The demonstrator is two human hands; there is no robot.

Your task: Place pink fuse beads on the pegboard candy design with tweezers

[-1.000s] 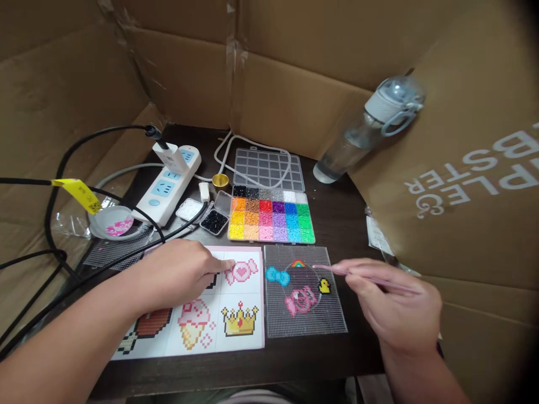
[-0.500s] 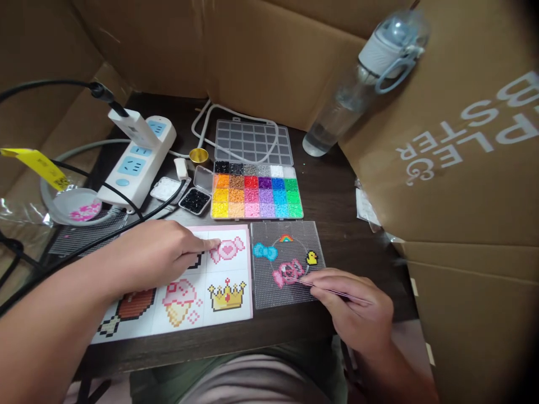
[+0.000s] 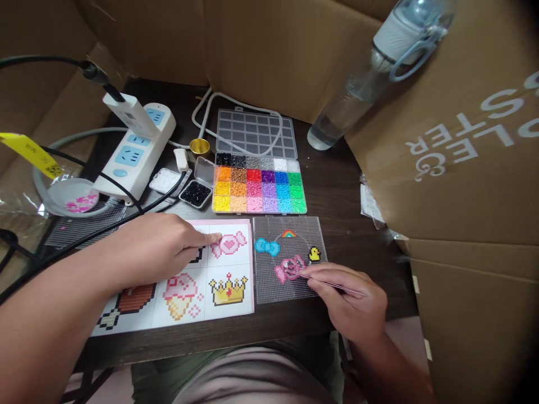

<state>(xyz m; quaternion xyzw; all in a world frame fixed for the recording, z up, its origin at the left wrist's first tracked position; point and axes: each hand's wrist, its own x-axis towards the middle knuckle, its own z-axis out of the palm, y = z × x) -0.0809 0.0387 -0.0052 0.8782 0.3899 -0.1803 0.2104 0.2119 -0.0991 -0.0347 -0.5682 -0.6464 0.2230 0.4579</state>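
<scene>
My left hand (image 3: 162, 247) points with its index finger stretched out and the other fingers curled. The fingertip rests on the left end of a pink candy picture on the printed pattern sheet (image 3: 229, 325). Tweezers (image 3: 337, 284) are pinched in my right hand (image 3: 356, 300), their tips over a pink bead candy (image 3: 288, 269) on the clear pegboard (image 3: 272, 294). Whether the tips hold a bead is too small to tell. Also on the pegboard are a blue bead bow (image 3: 267, 247), a small rainbow (image 3: 288, 234) and a yellow duck (image 3: 314, 254).
Behind the pegboard lies an open bead box (image 3: 259, 182) with many colours. Small cases of white beads (image 3: 165, 180) and black beads (image 3: 196, 193) stand beside it. A power strip (image 3: 135, 154) with cables is at left, a water bottle (image 3: 349, 90) at back right. Cardboard walls surround the table.
The view has shifted slightly, so the bottle sits further right and higher. My right hand with the tweezers has moved a little left over the pegboard. My left fingertip stays on the candy picture.
</scene>
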